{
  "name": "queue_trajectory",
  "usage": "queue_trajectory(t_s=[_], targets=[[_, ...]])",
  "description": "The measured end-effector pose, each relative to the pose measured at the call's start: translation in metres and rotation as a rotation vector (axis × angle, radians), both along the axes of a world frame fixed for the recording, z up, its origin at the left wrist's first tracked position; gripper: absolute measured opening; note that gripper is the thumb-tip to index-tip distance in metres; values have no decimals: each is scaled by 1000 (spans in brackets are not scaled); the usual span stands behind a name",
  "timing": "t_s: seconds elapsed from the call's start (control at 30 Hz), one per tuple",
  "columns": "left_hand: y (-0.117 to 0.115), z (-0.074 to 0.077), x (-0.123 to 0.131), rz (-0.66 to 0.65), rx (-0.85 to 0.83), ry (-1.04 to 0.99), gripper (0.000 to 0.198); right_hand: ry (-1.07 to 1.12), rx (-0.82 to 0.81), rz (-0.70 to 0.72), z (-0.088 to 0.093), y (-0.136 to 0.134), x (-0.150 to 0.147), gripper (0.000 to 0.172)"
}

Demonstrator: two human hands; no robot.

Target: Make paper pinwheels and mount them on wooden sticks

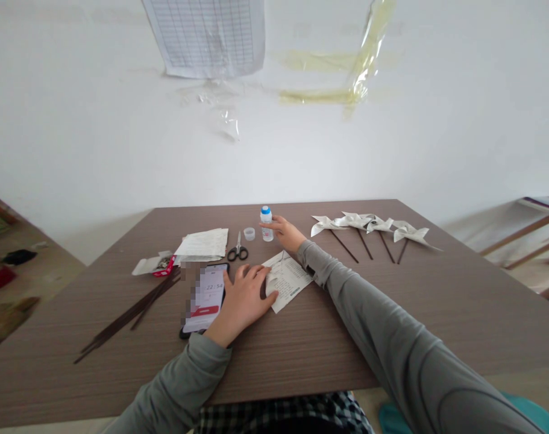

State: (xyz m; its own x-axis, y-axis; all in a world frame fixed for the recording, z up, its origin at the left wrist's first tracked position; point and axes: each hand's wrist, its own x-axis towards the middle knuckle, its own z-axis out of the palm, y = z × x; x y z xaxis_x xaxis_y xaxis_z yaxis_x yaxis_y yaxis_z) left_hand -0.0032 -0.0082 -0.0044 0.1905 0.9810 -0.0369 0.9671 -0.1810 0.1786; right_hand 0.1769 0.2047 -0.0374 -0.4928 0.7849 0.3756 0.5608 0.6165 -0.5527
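Note:
A square of printed paper (pixel 291 284) lies on the table with a cut or crease near its top corner. My left hand (pixel 244 295) has its fingers spread, the tips resting on the paper's left edge. Further back, a small clear bottle with a blue cap (pixel 266 232) stands upright. My right hand (pixel 285 233) reaches to it, a straight finger crossing the bottle's front; whether it touches is unclear. Beside the bottle sit a small clear round cup or lid (pixel 249 233) and scissors with black handles (pixel 238 253).
A phone (pixel 206 301) lies left of my left hand. Beyond it are a stack of paper squares (pixel 205 245), a small red box (pixel 164 265) and several dark thin sticks (pixel 129 310). Several paper pinwheels (pixel 358 220) on sticks lie at the right. A white wall (pixel 301 157) borders the table.

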Motion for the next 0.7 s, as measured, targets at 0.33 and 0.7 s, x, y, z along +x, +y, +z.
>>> queue_trajectory(t_s=[0.33,0.7], targets=[[2,-1,-2,1,4,-2,59,207,50,28,1,-17,26,62],[0,-9,1,-11,68,-40,55,265,-41,69,4,-84,81,60]])
